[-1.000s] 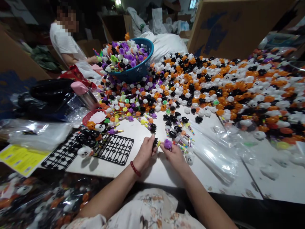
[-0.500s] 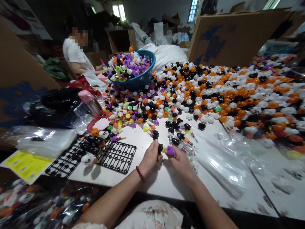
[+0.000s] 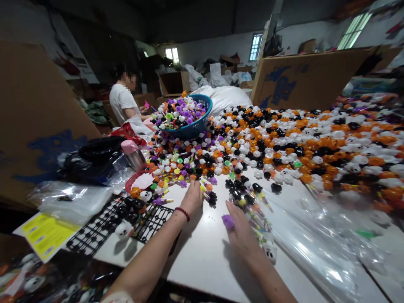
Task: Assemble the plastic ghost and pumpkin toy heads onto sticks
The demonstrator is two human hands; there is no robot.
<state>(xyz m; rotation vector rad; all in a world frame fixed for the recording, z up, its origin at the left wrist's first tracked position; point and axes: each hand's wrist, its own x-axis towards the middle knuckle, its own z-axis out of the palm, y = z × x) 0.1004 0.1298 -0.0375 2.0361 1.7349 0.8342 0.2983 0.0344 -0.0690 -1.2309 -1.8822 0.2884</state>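
My left hand (image 3: 192,200), with a red bead bracelet (image 3: 183,213) at the wrist, reaches to the near edge of a heap of small toys. Its fingertips are beside a small orange toy head (image 3: 193,178); whether they grip anything is hidden. Held under the fingers of my right hand (image 3: 242,225) is a purple toy head (image 3: 228,221), above the white table (image 3: 202,256). Black toy heads (image 3: 212,198) on short colourful sticks lie between the hands. More black-headed toys (image 3: 241,185) lie just beyond my right hand.
A blue basket (image 3: 206,115) piled with toys stands on the heap. On the left are a black plastic grid (image 3: 91,235), a pink-lidded bottle (image 3: 134,153) and plastic bags (image 3: 82,202). Clear plastic sleeves (image 3: 309,248) lie on the right. A person (image 3: 123,101) sits beyond.
My hands have come apart. The left has moved forward to the heap, and the black toy head no longer shows in it. The right keeps the purple toy head. The camera view has tilted up.
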